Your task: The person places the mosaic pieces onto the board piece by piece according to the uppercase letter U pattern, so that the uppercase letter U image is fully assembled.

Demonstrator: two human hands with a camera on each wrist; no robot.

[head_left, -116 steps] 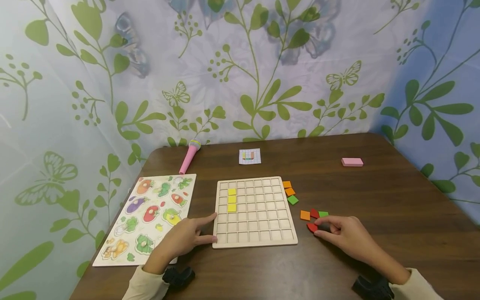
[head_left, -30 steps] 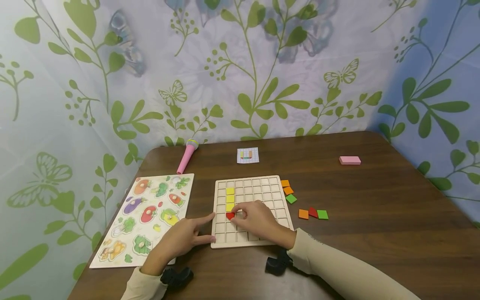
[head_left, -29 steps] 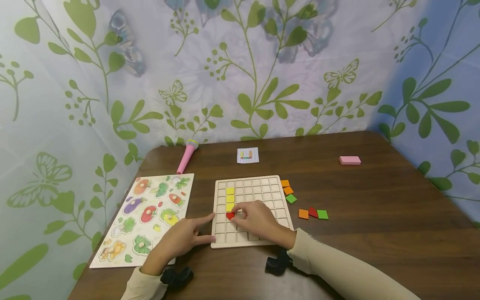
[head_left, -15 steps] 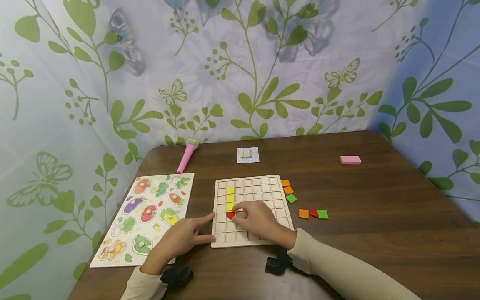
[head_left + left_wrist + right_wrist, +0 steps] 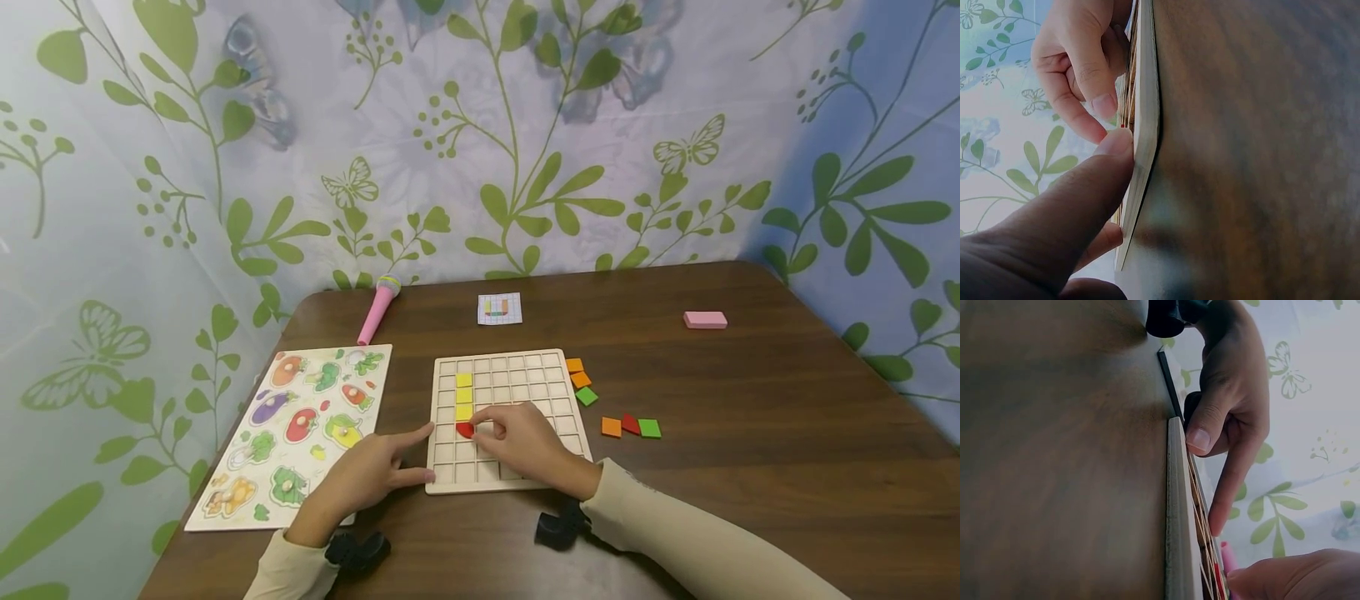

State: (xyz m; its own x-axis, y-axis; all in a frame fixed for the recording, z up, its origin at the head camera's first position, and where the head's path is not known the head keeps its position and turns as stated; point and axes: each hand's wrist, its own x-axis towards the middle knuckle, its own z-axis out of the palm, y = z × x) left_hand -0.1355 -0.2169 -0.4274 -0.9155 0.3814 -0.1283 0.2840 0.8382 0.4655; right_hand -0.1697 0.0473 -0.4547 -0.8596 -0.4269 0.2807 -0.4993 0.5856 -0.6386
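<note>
On the wooden grid board (image 5: 510,476), a red tile (image 5: 464,430) with one rounded side lies directly below a column of yellow tiles (image 5: 464,396). My right hand (image 5: 525,443) has its bent index finger and thumb at the red tile's right side, pinching it low over its cell. Only a sliver of red shows in the left wrist view, beside the right fingertips. My left hand (image 5: 367,469) touches the board's left edge with index finger and thumb spread apart; the left thumb (image 5: 1113,147) lies against that edge in the left wrist view.
Right of the board are orange tiles (image 5: 611,427), green tiles (image 5: 649,428) and a red tile (image 5: 631,425). Behind it lies a pattern card (image 5: 499,308). A vegetable puzzle (image 5: 288,433) and a pink toy microphone (image 5: 378,310) stand left, a pink block (image 5: 705,320) back right.
My right hand has brought the red tile from the right-hand pile onto the board and turned it, its rounded side now facing down. My left hand has stayed at the board's edge.
</note>
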